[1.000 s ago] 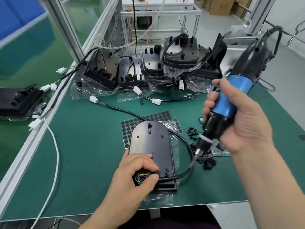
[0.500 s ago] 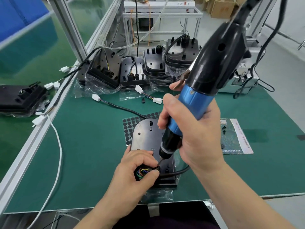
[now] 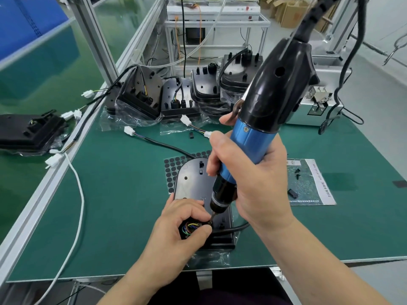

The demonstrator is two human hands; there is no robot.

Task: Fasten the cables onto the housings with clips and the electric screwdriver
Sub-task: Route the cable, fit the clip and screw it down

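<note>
While housing point(image 3: 191, 181) lies on green mat point(image 3: 123, 194), cartons point(image 3: 293, 12) behind.

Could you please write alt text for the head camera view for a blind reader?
A person's right hand holds a blue electric screwdriver tip-down on a black housing, while the left hand holds the cable beside the tip. More housings stand at the back of the green mat.

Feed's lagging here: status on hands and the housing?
Right hand grips screwdriver, bit down on housing. Left hand pinches cable there. Nothing blocking.
</note>
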